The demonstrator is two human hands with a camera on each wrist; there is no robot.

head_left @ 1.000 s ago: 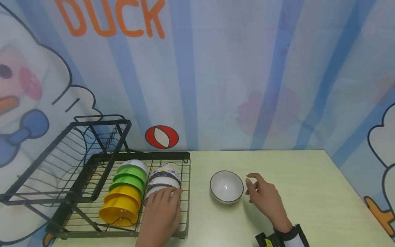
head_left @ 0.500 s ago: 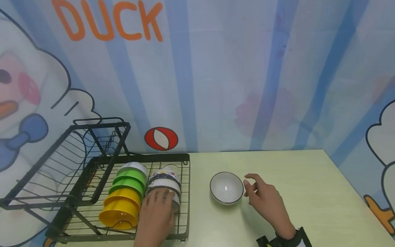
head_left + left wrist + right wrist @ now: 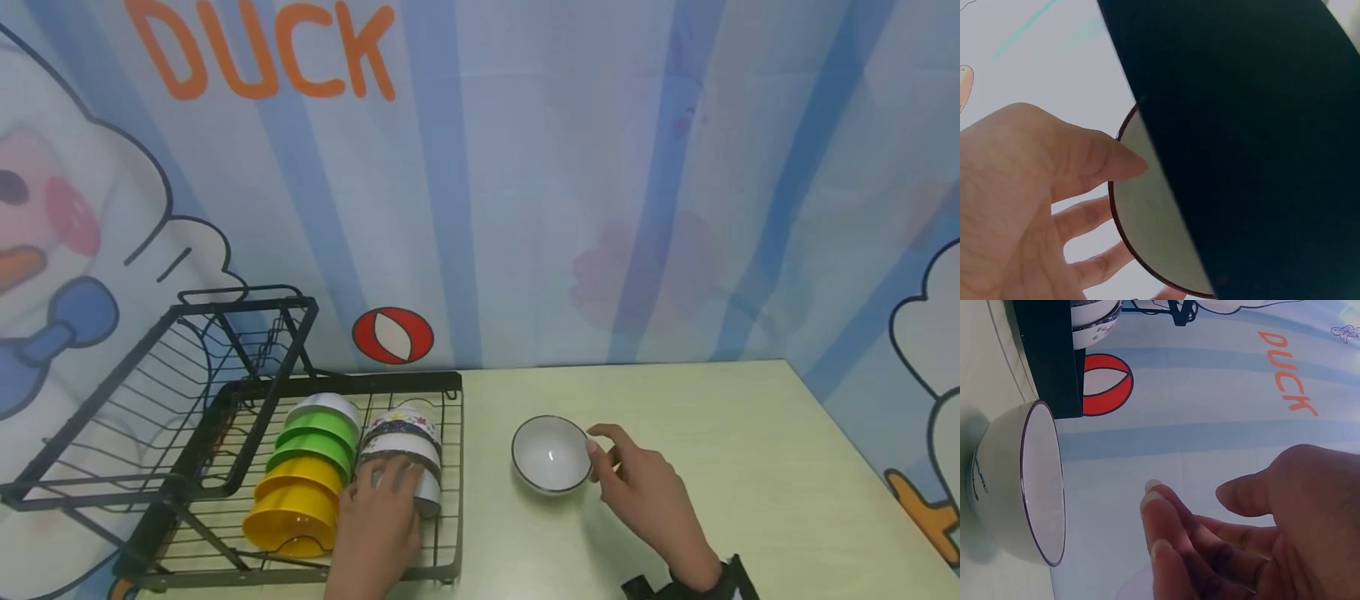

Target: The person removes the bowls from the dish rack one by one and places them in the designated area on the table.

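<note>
My left hand (image 3: 378,517) grips the nearest of several white bowls (image 3: 427,492) standing on edge in the black dish rack (image 3: 459,542). In the left wrist view, the thumb (image 3: 1116,159) lies inside the dark-rimmed bowl (image 3: 1150,212) and the fingers are outside; a dark shape hides the rest of it. A white bowl (image 3: 551,454) with a dark rim stands upright on the table, right of the rack. Beside its right rim is my right hand (image 3: 645,492), fingers loosely bent. The right wrist view shows a gap between this hand (image 3: 1235,537) and the bowl (image 3: 1007,481).
Left of the white row, yellow bowls (image 3: 288,521), green bowls (image 3: 315,446) and one white bowl (image 3: 326,406) lean in the rack. Its raised wire tier (image 3: 142,400) stands at the far left. A printed backdrop (image 3: 517,208) rises behind the pale table (image 3: 750,467).
My left hand has drawn slightly toward the front, showing more of the nearest white bowl. My right hand has shifted a little left, closer to the bowl on the table.
</note>
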